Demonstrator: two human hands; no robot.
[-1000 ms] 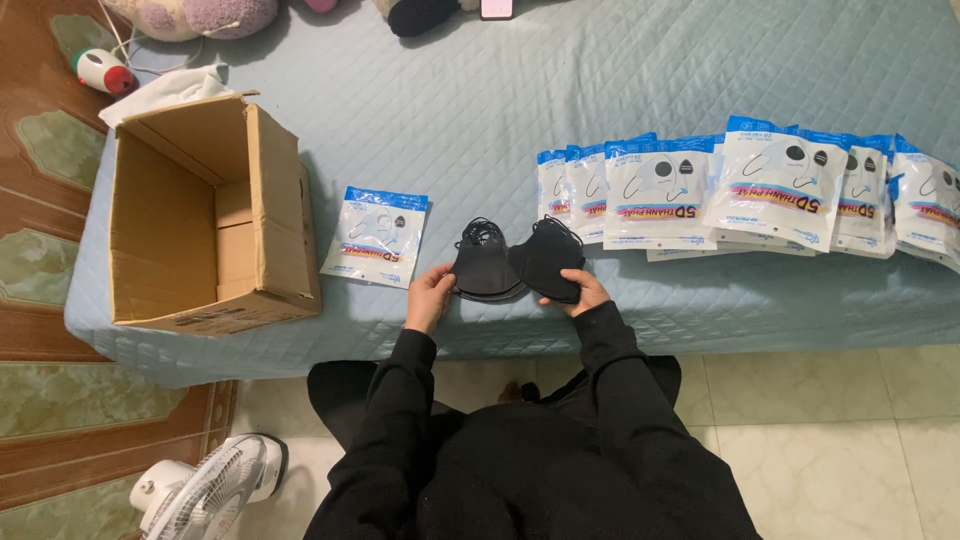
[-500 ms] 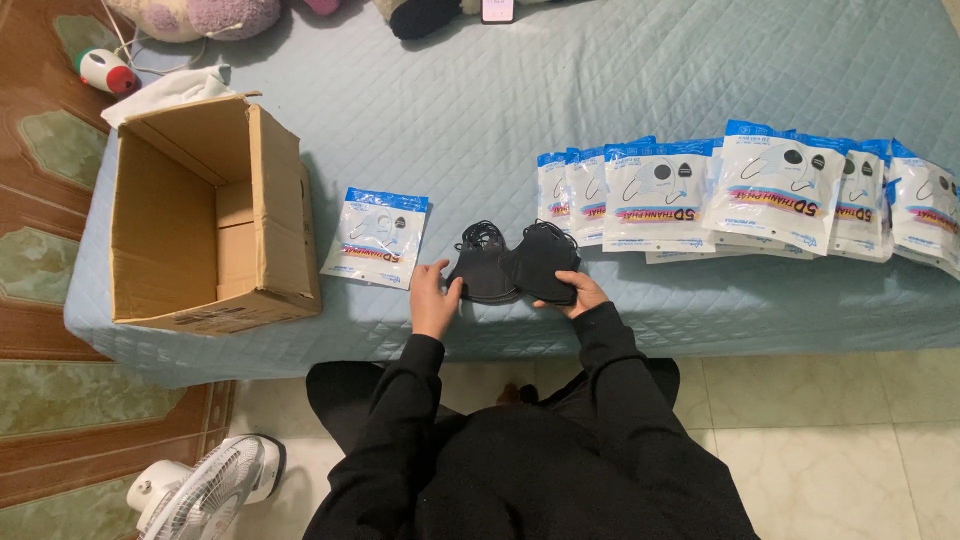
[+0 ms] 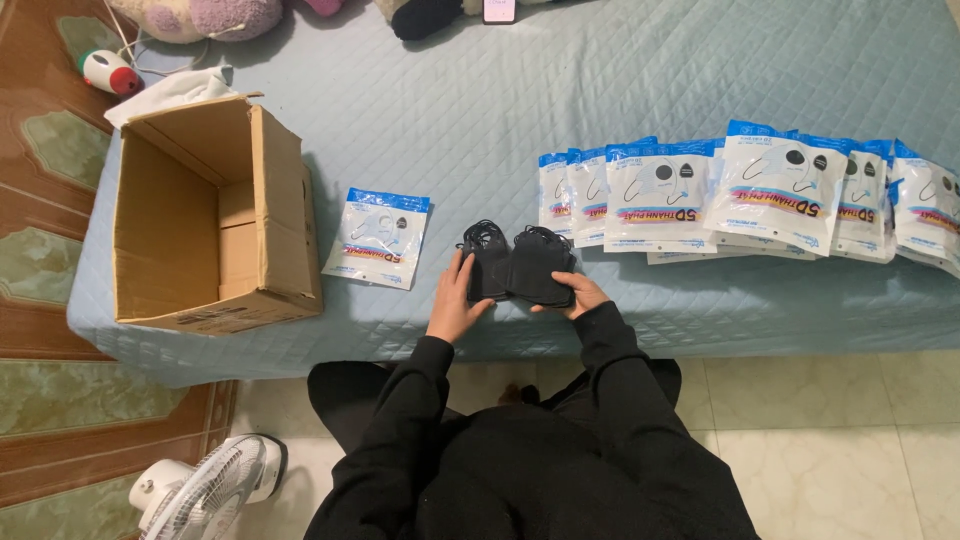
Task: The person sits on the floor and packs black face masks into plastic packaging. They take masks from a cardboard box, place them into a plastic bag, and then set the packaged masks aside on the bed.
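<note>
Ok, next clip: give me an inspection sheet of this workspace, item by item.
Surface: pale blue quilted bed cover, used as the work surface.
Job's things: stack of black fabric face masks near the front edge; one flat blue-and-white mask packet lying alone; overlapping row of the same packets to the right.
Clutter: open brown cardboard box, appears empty; plush toys at the far edge.
Grippers: left hand and right hand both touch the mask stack.
Cables: thin cord near the plush toys.
Surroundings: white floor fan, patterned rug, tiled floor.
</note>
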